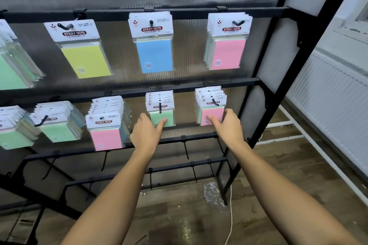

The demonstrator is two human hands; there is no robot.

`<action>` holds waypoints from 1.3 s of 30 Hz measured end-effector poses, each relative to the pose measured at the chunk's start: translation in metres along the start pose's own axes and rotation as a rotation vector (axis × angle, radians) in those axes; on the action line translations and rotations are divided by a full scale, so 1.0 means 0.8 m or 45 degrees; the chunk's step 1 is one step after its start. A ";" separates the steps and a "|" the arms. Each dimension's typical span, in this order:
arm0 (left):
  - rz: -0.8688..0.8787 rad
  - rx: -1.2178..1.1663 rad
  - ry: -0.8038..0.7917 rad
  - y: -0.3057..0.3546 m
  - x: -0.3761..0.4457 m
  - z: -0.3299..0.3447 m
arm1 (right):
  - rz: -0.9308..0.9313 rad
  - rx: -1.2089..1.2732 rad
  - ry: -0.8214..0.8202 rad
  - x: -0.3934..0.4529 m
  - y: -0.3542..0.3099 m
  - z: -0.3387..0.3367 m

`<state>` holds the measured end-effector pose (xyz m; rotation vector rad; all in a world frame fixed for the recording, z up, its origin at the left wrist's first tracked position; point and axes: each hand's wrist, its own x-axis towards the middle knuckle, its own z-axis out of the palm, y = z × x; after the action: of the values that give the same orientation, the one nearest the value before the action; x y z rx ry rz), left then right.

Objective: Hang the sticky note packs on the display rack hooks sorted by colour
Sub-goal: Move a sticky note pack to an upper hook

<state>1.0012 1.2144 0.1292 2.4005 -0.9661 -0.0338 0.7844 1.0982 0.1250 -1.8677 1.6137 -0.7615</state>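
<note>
A: So, working from your left along the display rack [199,13]: the top rail carries a yellow pack [85,59], then a blue pack [156,54], then a stack fronted by a pink pack [227,53]. Each hangs from its own hook.

B: And the lower rail, where your hands are?

A: More stacks there. A green-fronted stack [59,131], then a pink-fronted stack [106,137], and then the two you are reaching for. Your left hand [146,133] has its fingers [162,121] laid nearly straight against the lower edge of the green pack [162,118], touching it rather than clasping it. Your right hand [229,125] rests on the lower pink pack [212,115] at the far right, thumb on its outer edge, fingers across the front. Whether they pinch it, I cannot tell.

B: How will these packs handle?

A: Light, I judge, and fairly stiff through the paper block, but the clear wrap looks slick. The white header card [160,101] is thin and may tear at the hole. Take hold of the coloured block by both side edges, then slide it straight along the hook [160,107].
</note>
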 end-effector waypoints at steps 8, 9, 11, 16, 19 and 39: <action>0.011 -0.059 -0.078 -0.006 -0.003 -0.004 | 0.047 0.236 -0.057 -0.004 0.004 -0.003; 0.014 -0.097 -0.083 -0.009 -0.006 -0.005 | 0.053 0.274 -0.043 -0.007 0.007 -0.003; 0.048 -0.133 -0.087 -0.012 -0.014 -0.006 | 0.057 0.324 -0.008 -0.015 0.010 -0.007; 0.090 -0.224 -0.102 -0.016 -0.035 -0.013 | 0.010 0.331 0.041 -0.041 0.014 -0.021; 0.121 -0.260 -0.113 -0.021 -0.053 -0.017 | -0.024 0.295 0.045 -0.056 0.018 -0.029; 0.577 -0.483 0.103 0.063 -0.079 -0.116 | -0.439 0.553 0.164 -0.063 -0.071 -0.139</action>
<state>0.9427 1.2700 0.2223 1.7898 -1.3115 0.0434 0.7368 1.1503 0.2394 -1.8129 1.0863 -1.2878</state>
